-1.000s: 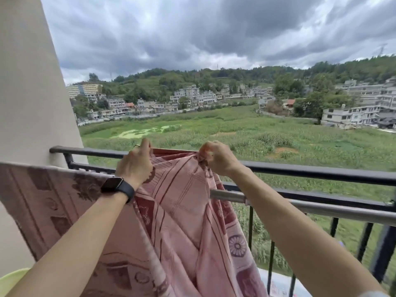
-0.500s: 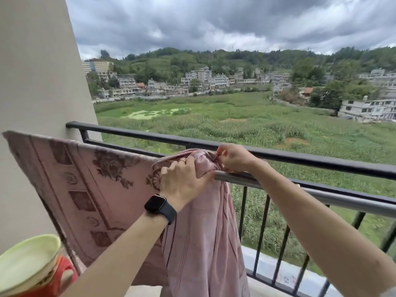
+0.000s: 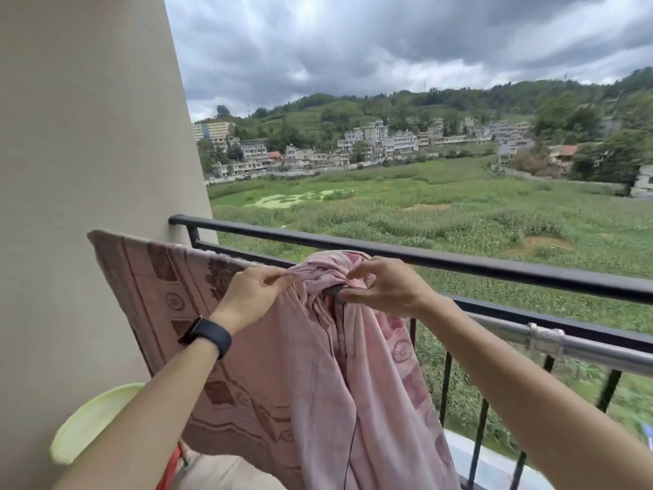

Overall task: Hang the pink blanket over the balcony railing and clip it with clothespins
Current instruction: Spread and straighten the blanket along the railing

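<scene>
A black metal balcony railing [image 3: 494,268] meets a beige wall [image 3: 88,136]. The pink patterned blanket [image 3: 318,366] drapes over a silver pole [image 3: 600,351], bunched where left hand [image 3: 252,298] and right hand [image 3: 385,286] pinch it.

text: none legible | labels: none | brands: none | numbers: none
</scene>
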Tool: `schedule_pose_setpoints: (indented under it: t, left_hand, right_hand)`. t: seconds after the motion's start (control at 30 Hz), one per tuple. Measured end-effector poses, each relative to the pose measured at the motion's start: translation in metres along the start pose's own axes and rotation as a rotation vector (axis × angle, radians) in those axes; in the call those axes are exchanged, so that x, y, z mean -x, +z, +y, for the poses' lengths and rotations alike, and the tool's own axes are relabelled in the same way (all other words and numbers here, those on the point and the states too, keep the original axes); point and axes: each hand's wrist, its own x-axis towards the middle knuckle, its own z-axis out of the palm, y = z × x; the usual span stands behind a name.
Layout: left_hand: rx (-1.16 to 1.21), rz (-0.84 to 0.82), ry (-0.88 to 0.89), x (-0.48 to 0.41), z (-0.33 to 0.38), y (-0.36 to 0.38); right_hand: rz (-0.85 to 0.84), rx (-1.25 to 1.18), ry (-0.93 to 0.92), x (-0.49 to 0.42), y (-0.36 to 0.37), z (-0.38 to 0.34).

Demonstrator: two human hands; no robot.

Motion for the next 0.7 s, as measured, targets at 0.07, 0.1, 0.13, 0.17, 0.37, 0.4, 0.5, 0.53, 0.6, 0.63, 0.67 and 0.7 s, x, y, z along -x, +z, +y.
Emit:
schedule_pose_setpoints:
  t: [0.07,0.1,0.13,0.17,0.37,0.4,0.5,0.53,0.6,0.63,0.67,0.7]
  left_hand:
    - [-0.077,0.054,0.066,0.003,0.016,0.004]
    - [-0.119,0.084,0.106,0.004,0.022,0.005]
    - [-0.153,0.112,0.128,0.004,0.029,0.006]
    - [-0.164,0.135,0.138,0.004,0.034,0.007]
    - [-0.087,0.192,0.110,-0.002,0.076,0.008]
    - [-0.080,0.199,0.119,0.000,0.084,0.007]
    - [-0.085,0.260,0.164,0.007,0.104,0.001]
    - [-0.069,0.277,0.166,0.010,0.111,-0.002]
    - [0.005,0.297,0.147,0.014,0.123,-0.006]
    - [0.035,0.308,0.151,0.019,0.133,-0.002]
    - [0.046,0.311,0.164,0.023,0.143,0.001]
    - [0.039,0.309,0.187,0.026,0.153,0.004]
  right_hand:
    - [-0.057,0.066,0.029,0.001,0.004,0.003]
    - [-0.062,0.043,0.040,0.000,0.003,0.004]
    - [-0.061,-0.009,0.061,0.001,-0.001,0.006]
    - [-0.066,-0.071,0.085,0.001,-0.005,0.008]
    - [-0.100,-0.133,0.101,-0.003,-0.040,0.019]
    - [-0.131,-0.156,0.105,-0.001,-0.048,0.020]
    - [-0.146,-0.215,0.109,0.011,-0.069,0.030]
    - [-0.139,-0.306,0.137,0.019,-0.075,0.034]
    - [-0.133,-0.570,0.204,0.032,-0.082,0.040]
    - [-0.151,-0.620,0.202,0.042,-0.084,0.042]
    - [-0.187,-0.550,0.162,0.049,-0.085,0.043]
    - [-0.236,-0.413,0.110,0.054,-0.085,0.041]
